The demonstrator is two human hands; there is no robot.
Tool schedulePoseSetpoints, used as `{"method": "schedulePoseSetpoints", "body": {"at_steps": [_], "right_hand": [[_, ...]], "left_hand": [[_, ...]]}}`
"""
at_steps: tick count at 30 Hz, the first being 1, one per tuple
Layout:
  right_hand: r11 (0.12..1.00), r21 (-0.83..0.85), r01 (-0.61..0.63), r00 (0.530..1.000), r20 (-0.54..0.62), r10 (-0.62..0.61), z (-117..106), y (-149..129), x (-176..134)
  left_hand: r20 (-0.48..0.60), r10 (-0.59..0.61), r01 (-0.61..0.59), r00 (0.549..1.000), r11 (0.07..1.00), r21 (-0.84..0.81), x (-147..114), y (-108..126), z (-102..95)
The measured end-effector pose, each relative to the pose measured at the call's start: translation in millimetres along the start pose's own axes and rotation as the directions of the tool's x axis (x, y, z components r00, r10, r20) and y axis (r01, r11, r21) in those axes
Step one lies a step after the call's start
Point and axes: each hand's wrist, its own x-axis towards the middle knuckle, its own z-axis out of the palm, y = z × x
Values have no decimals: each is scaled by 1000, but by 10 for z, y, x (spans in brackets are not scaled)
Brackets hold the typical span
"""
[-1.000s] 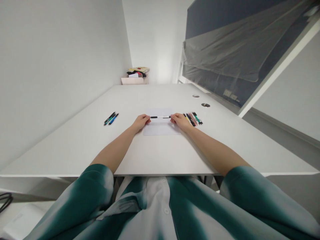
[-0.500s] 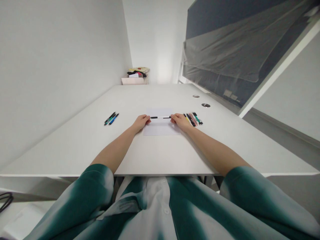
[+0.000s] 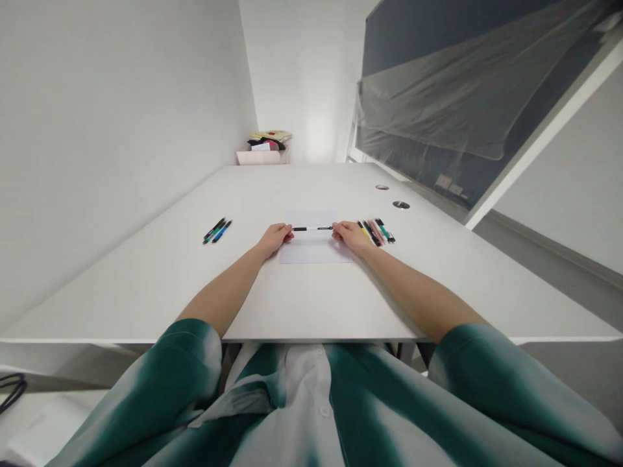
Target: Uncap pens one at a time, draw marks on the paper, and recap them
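Running crosswise, slim pen (image 3: 312, 228), black-and-white

- Pen (image 3: 306, 228): both ends concealed, one by the left hand (image 3: 276, 239), one by the right hand (image 3: 350, 237); any lettering too small to read.
- Yellow pen (image 3: 363, 228): near end concealed behind the right hand.
- Paper sheet (image 3: 315, 251): right edge partly covered by the right hand.
- Storage bin (image 3: 256, 157): contents overlap; individual items not identifiable.
- Dark panel (image 3: 413, 32): upper portion cut off by the top edge.
- Cable (image 3: 19, 389): cut off by the left edge.
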Motion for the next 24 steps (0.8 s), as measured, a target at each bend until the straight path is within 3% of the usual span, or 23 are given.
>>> {"method": "schedulePoseSetpoints", "body": {"at_steps": [24], "right_hand": [[999, 39, 16, 1000, 12, -17, 6, 19, 1]], "left_hand": [[-17, -16, 16, 1000, 999, -28, -74, 102, 38]]}}
